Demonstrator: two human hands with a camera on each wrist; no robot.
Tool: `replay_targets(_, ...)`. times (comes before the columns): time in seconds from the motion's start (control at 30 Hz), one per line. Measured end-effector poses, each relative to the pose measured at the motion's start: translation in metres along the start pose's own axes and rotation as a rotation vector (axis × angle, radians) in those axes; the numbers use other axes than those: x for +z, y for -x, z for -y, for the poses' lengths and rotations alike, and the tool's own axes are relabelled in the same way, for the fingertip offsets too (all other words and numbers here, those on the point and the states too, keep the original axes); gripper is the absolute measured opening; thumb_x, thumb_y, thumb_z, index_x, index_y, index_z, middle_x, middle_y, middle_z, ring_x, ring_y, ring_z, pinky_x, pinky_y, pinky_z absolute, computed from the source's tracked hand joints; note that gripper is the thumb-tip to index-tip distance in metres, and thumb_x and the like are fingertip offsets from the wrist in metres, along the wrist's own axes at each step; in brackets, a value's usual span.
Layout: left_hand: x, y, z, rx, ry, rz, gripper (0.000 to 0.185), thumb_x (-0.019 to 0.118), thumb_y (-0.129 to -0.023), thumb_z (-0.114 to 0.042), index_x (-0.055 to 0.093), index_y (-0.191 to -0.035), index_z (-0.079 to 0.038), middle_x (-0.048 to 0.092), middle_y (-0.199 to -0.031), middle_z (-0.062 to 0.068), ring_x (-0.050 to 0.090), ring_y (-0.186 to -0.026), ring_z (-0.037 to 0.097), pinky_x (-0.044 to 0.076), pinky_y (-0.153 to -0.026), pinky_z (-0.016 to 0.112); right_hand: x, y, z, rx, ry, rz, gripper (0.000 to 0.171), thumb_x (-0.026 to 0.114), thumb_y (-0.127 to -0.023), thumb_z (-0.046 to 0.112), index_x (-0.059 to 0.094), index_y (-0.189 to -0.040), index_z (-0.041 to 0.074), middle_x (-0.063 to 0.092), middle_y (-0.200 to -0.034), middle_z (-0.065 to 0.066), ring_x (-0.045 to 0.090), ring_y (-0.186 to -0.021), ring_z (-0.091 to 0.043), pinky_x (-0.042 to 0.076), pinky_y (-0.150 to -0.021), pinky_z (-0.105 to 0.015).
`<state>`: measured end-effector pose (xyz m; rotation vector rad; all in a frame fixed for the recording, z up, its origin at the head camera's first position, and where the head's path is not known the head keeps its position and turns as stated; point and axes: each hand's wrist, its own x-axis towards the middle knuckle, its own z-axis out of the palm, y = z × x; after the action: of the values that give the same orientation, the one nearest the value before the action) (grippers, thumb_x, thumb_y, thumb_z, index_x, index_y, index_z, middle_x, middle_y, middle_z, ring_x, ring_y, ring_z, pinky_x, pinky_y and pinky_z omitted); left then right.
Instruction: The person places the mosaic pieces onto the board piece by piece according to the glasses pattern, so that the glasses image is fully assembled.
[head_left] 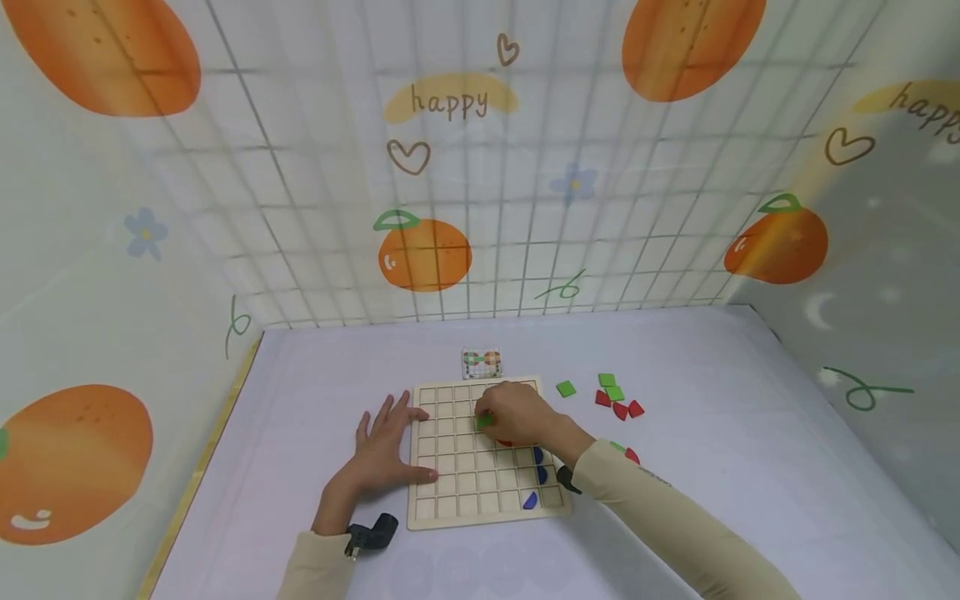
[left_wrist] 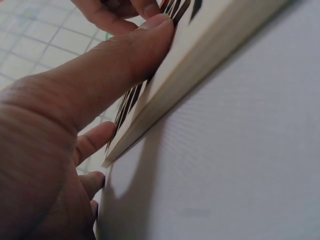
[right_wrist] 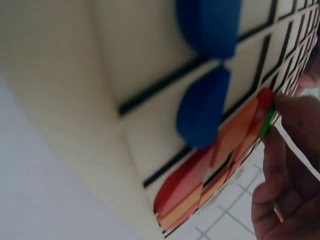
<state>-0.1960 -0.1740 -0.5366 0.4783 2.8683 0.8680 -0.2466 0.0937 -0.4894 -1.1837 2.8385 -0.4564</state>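
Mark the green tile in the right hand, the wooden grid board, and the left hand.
green tile (head_left: 484,422), head view, its visible face under the fingertips.
wooden grid board (head_left: 457,487), head view, bare squares near the front.
left hand (head_left: 384,454), head view, back of the hand.

word "happy" on a yellow patch of the back wall sheet (head_left: 450,100), cut-off "happ" on the right wall sheet (head_left: 918,107)

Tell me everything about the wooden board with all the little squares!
The wooden board is pale, square and flat, cut into a grid of shallow cells. It lies on the white table. Blue pieces sit along its right side. The left hand presses its left edge; the right hand holds a green piece over it.
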Motion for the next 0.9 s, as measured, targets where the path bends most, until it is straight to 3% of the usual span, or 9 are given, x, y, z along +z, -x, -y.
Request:
replay_targets(0.3, -0.001, 0.002, -0.002, -0.009, 0.015, 0.021, 0.091, 0.085, -0.061, -0.063, 0.047, -0.134, -0.025, 0.008, -0.164, 0.012, -0.003, -0.149, 0.033, -0.011, -0.112, 0.059, -0.004, 0.004, 0.004, -0.024, 0.09, -0.047, 0.004, 0.079, -0.082, 0.022, 0.076, -0.079, 0.023, 0.069, -0.078, 0.013, 0.063, -0.071, -0.007, 0.052, -0.057, -0.027)
replay_targets(0.5, -0.004, 0.005, -0.002, -0.025, -0.001, -0.006, 0.09, 0.088, -0.059, -0.058, 0.048, -0.133, -0.025, 0.011, -0.163, 0.012, -0.001, -0.149, 0.033, -0.01, -0.112, 0.059, 0.004, 0.002, 0.002, -0.032, -0.022, -0.1, 0.007, 0.081, -0.081, 0.018, 0.075, -0.079, 0.02, 0.069, -0.078, 0.011, 0.063, -0.074, -0.008, 0.053, -0.063, -0.027)
replay_targets(0.6, -0.005, 0.006, -0.003, -0.021, 0.007, 0.001, 0.09, 0.088, -0.06, -0.058, 0.047, -0.133, -0.025, 0.01, -0.163, 0.013, -0.001, -0.149, 0.034, -0.011, -0.112, 0.059, 0.004, 0.003, 0.001, -0.028, -0.012, -0.1, 0.007, 0.081, -0.08, 0.018, 0.075, -0.079, 0.021, 0.069, -0.078, 0.012, 0.064, -0.074, -0.009, 0.053, -0.062, -0.027)
replay_targets(0.7, -0.004, 0.005, -0.004, -0.017, 0.01, 0.005, 0.09, 0.087, -0.06, -0.059, 0.047, -0.133, -0.025, 0.01, -0.163, 0.013, -0.001, -0.149, 0.034, -0.011, -0.112, 0.059, 0.001, 0.007, -0.001, 0.0, 0.004, -0.084, 0.006, 0.081, -0.081, 0.02, 0.076, -0.081, 0.023, 0.07, -0.081, 0.013, 0.064, -0.076, -0.009, 0.053, -0.062, -0.028)
replay_targets(0.9, -0.002, 0.002, -0.005, -0.027, 0.001, -0.002, 0.091, 0.087, -0.059, -0.06, 0.048, -0.133, -0.025, 0.012, -0.163, 0.011, -0.001, -0.149, 0.033, -0.011, -0.112, 0.059, -0.011, 0.016, -0.015, 0.133, -0.133, -0.144, 0.011, 0.078, -0.085, 0.022, 0.076, -0.095, 0.018, 0.07, -0.101, 0.008, 0.065, -0.095, -0.017, 0.055, -0.076, -0.036)
